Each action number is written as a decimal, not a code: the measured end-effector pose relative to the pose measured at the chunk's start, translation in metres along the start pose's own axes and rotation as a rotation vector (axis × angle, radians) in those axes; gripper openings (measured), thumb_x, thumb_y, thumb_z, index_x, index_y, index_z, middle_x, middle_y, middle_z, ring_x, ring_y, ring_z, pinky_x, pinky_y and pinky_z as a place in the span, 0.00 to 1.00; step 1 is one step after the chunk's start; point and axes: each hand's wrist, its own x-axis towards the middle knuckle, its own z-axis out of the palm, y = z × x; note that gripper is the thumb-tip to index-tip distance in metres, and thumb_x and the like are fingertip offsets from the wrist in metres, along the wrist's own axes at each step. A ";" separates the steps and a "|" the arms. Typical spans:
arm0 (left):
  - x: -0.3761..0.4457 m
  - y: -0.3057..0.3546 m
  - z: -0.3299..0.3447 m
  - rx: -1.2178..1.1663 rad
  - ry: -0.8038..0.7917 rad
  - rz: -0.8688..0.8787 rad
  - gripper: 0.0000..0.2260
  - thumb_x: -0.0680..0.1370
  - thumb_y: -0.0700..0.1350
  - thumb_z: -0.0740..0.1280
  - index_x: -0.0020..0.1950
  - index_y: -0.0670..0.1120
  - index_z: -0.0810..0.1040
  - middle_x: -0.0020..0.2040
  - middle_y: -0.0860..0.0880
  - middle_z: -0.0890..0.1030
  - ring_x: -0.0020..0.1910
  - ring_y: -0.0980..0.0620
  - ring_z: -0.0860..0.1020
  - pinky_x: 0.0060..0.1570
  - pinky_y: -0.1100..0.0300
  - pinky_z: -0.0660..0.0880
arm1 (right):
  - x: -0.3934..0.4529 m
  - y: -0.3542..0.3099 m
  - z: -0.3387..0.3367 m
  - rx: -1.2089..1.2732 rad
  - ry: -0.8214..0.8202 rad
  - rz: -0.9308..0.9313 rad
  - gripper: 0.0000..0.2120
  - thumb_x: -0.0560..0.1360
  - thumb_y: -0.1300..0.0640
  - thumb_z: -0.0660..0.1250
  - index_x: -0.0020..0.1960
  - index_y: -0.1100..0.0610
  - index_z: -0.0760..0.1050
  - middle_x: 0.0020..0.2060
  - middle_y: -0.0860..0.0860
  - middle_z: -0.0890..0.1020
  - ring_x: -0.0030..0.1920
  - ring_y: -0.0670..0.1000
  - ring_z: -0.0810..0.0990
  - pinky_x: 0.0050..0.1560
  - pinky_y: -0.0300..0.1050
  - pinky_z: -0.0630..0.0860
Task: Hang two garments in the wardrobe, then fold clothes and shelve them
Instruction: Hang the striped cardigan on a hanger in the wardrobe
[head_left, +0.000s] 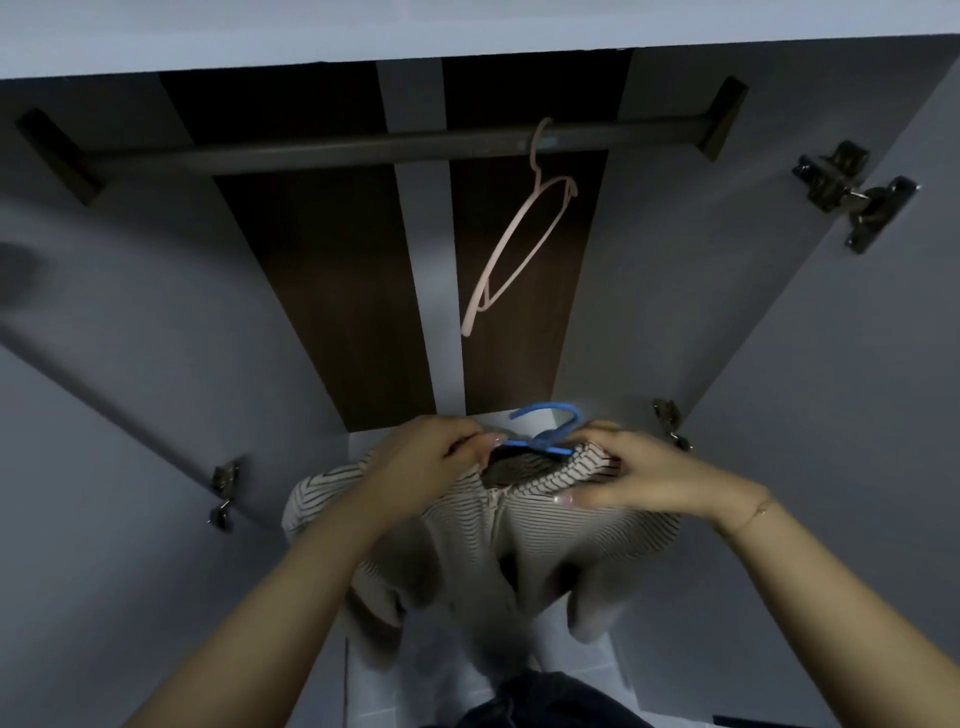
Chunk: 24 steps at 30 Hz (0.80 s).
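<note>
Head view: both my hands are up in front of me at the open wardrobe. My left hand (436, 452) pinches the neckline of the cream, thin-striped knit top (467, 525) on its left side; my right hand (631, 475) has fingers curled round the collar on the other side. Between them sits the blue plastic hanger (545, 431), hook poking up just above my knuckles, its shoulders apparently inside the top. The fabric hangs below my hands, limp & bunched.

Handling, my guess: the top's light, soft, stretchy, so it'll slide off the hanger if the shoulders aren't seated evenly. Better to grip the stiff hanger by its neck under the hook, not the knit.

Above & beyond my hands: the dark metal wardrobe rail (363, 148), w/ an empty pale pink plastic hanger (511, 249) hooked on it, up-right of my right hand. Metal door hinges (852, 192) show further right.
</note>
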 end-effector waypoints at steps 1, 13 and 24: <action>0.004 0.004 0.000 0.019 -0.004 0.017 0.13 0.81 0.55 0.61 0.36 0.58 0.75 0.33 0.56 0.77 0.35 0.59 0.75 0.35 0.64 0.66 | 0.003 -0.005 0.007 -0.089 0.073 -0.050 0.22 0.67 0.37 0.74 0.58 0.43 0.77 0.54 0.39 0.80 0.54 0.38 0.78 0.57 0.30 0.70; 0.028 -0.045 -0.027 -0.158 0.124 -0.160 0.14 0.82 0.56 0.56 0.62 0.53 0.75 0.58 0.53 0.77 0.59 0.53 0.75 0.65 0.45 0.70 | -0.021 -0.005 0.024 0.113 0.570 -0.012 0.14 0.69 0.38 0.67 0.45 0.46 0.80 0.24 0.58 0.76 0.22 0.50 0.69 0.28 0.44 0.69; 0.069 -0.035 0.022 -0.257 0.097 -0.085 0.03 0.77 0.43 0.70 0.44 0.45 0.80 0.43 0.49 0.81 0.43 0.56 0.78 0.45 0.64 0.72 | -0.099 0.008 -0.009 0.103 0.706 0.145 0.19 0.66 0.37 0.67 0.48 0.50 0.83 0.37 0.50 0.86 0.41 0.54 0.85 0.46 0.56 0.79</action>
